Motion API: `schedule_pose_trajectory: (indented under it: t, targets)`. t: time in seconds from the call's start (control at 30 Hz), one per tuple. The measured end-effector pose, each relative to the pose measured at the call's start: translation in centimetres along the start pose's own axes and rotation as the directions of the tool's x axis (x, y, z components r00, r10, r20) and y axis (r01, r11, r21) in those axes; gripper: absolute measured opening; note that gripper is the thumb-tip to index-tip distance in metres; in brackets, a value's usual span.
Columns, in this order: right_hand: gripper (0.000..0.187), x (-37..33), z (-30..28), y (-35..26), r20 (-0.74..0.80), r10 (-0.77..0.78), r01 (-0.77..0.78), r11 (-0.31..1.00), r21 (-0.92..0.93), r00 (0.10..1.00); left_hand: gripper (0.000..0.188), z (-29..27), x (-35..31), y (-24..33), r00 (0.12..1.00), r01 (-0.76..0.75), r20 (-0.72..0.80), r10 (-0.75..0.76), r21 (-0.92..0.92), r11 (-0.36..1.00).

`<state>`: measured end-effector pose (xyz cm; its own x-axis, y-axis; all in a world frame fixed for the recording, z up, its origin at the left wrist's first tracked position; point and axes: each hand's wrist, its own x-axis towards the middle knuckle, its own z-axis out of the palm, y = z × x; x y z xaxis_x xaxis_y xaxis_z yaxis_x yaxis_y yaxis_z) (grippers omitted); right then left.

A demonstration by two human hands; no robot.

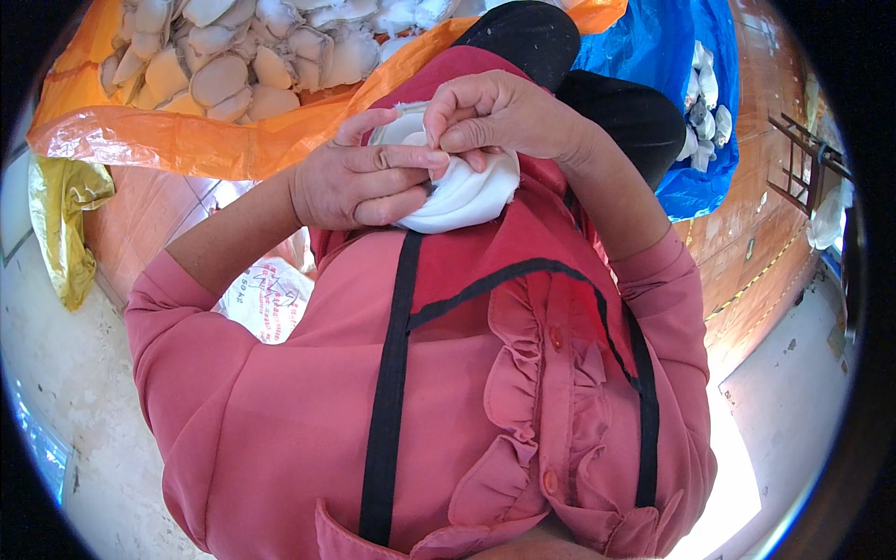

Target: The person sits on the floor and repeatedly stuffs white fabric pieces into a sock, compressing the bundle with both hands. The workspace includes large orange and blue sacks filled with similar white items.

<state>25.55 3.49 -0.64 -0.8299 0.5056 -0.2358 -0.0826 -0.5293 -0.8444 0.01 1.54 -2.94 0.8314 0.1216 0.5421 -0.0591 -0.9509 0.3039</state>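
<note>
A soft white rounded pad, with folds across its face, is held over my lap. My left hand grips its left side, the fingers bent over it and the index finger reaching toward the right. Just above the pad, the thumb and fingers of my right hand are pinched together, meeting the left index fingertip. What sits in that pinch is too small to make out. Between the hands, a pale rim of the pad or of a second piece shows; I cannot tell which.
An orange sheet or sack with many whitish rounded pads lies ahead on the left. A blue sack with small white bundles is at the right. Yellow plastic lies far left, a printed white sack beside my left arm.
</note>
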Motion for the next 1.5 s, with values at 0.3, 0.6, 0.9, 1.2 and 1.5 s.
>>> schedule_pose_trajectory:
  t: [0.3, 0.6, 0.9, 1.2, 1.5]
  targets:
    - [0.012, -0.1, 0.1, 0.1, -0.012, -0.009, 0.009, 1.000, 0.004, 1.000, 0.027, 0.2, 0.1, 0.0, 1.000, -0.012, -0.024, 0.013, 0.041, 0.999]
    - [0.011, -0.2, 0.0, 1.0, -0.022, -0.074, 0.075, 0.996, 0.039, 0.997, 0.029, 0.1, 0.0, 0.1, 1.000, 0.014, 0.005, -0.014, 0.022, 1.000]
    - [0.011, -0.1, 0.2, 0.5, -0.025, -0.050, 0.051, 0.999, 0.012, 0.998, 0.030, 0.1, 0.0, 0.1, 1.000, 0.010, -0.007, -0.010, 0.022, 1.000]
    - [0.012, -0.1, 0.3, 0.9, -0.036, -0.070, 0.072, 0.995, 0.070, 0.997, 0.029, 0.0, 0.1, 0.0, 1.000, 0.002, 0.001, -0.002, 0.027, 1.000]
    - [0.022, -0.1, 0.5, 0.4, -0.091, -0.033, 0.039, 0.998, 0.057, 0.995, 0.030, -0.1, 0.3, 0.1, 0.999, 0.041, -0.006, -0.041, -0.010, 0.999]
